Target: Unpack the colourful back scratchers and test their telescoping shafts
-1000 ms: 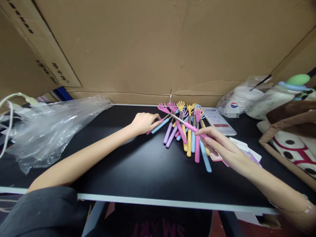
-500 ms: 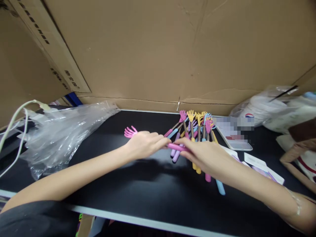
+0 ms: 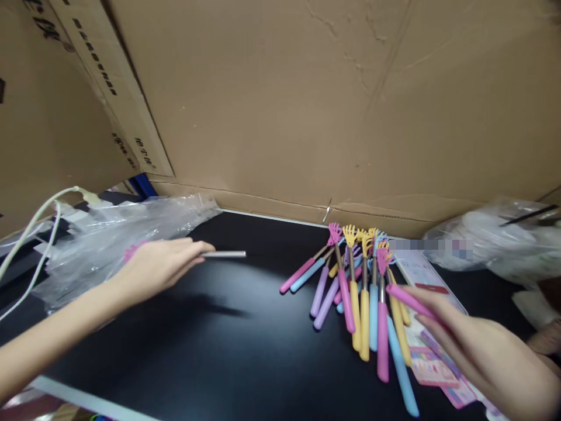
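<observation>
Metal rod: A slim, silver metal rod [image 3: 228, 254] juts from the person's left hand [image 3: 162, 266] above a matte black tabletop [image 3: 263, 362], its bare end pointing right.
Pink claw: A pink, finger-shaped plastic claw [image 3: 131, 251] shows behind that hand; the join to the rod is hidden.
Pink handle: A smooth pink tubular handle [image 3: 407, 299] slants from the right hand [image 3: 477, 345], well apart from the rod.
Scratcher pile: Multicoloured, claw-headed back scratchers [image 3: 364, 327] lie between the hands, nearer the right.
Good handling: Steady, level grips, with both pieces lifted clear of the pile, would likely serve best.
Left fingers: Curled closed around the rod, no gap visible.
Right fingers: Pinched along the handle, nearly together; whether its tip touches the pile cannot be told.
</observation>
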`<state>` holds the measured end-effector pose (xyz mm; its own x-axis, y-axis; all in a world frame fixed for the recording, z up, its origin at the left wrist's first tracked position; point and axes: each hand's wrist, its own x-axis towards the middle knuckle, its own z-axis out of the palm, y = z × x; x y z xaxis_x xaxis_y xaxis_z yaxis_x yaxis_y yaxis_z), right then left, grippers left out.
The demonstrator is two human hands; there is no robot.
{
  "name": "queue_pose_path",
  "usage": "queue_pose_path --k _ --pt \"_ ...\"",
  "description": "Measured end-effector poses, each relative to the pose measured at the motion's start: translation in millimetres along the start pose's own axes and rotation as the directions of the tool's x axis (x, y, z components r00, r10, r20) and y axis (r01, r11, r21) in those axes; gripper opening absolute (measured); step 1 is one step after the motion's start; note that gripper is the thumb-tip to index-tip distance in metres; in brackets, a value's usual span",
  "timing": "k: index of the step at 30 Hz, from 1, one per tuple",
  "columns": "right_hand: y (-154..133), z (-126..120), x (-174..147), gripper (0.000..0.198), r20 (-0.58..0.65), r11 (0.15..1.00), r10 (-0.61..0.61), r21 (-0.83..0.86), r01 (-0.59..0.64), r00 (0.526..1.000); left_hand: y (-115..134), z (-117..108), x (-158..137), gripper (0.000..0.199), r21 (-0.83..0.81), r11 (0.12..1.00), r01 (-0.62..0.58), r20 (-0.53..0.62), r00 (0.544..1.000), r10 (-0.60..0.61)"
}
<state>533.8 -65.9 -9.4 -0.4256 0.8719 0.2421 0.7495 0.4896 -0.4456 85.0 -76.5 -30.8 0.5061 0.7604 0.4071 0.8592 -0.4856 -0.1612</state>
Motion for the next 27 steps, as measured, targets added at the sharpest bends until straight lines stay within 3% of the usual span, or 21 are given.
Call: queue_pose_path --k 2,4,8,10,15,18,20,23,27 --pt "7.5 -1.9 13.8 0.039 0.009 0.992 -0.035 -0.124 0.036 0.999 -21.3 16.3 6.9 0.029 -0.020 1.000 -0.023 0.084 0.996 0.025" --pt "-1.2 7.7 35.5 0.036 0.083 0.985 -0.094 -0.134 0.105 0.992 -27.1 35.0 22.1 0.031 -0.086 0.987 -0.138 0.169 0.974 0.151" --pt "-39.2 48.2 94.2 0.033 0.284 0.960 -0.269 -0.001 0.281 0.920 -21.1 66.6 51.6 0.033 -0.188 0.952 -0.240 0.225 0.933 0.280" --pt "-55.3 71.7 123.5 0.031 0.360 0.963 -0.247 -0.014 0.270 0.900 -22.5 73.9 57.9 0.032 -0.213 0.952 -0.219 0.234 0.935 0.267" --pt "-79.9 124.3 177.7 0.028 0.433 0.953 -0.178 -0.146 0.264 0.883 -30.6 73.5 55.1 0.030 -0.174 0.982 -0.075 0.222 0.969 0.113" --pt "-87.1 147.2 195.0 0.022 0.425 0.944 -0.192 -0.166 0.285 0.884 -26.9 73.8 49.1 0.024 -0.136 0.990 0.027 0.226 0.974 0.004" --pt "-88.1 158.3 199.7 0.022 0.404 0.931 -0.223 -0.181 0.317 0.887 -23.8 75.9 44.8 0.030 -0.103 0.988 0.115 0.206 0.974 -0.092" --pt "-85.9 170.9 201.6 0.024 0.355 0.899 -0.304 -0.201 0.390 0.884 -23.6 79.6 39.2 0.040 -0.040 0.968 0.246 0.198 0.952 -0.234" --pt "-89.5 190.0 211.3 0.024 0.316 0.855 -0.398 -0.212 0.473 0.861 -31.5 83.4 37.6 0.034 0.013 0.946 0.325 0.269 0.910 -0.316"
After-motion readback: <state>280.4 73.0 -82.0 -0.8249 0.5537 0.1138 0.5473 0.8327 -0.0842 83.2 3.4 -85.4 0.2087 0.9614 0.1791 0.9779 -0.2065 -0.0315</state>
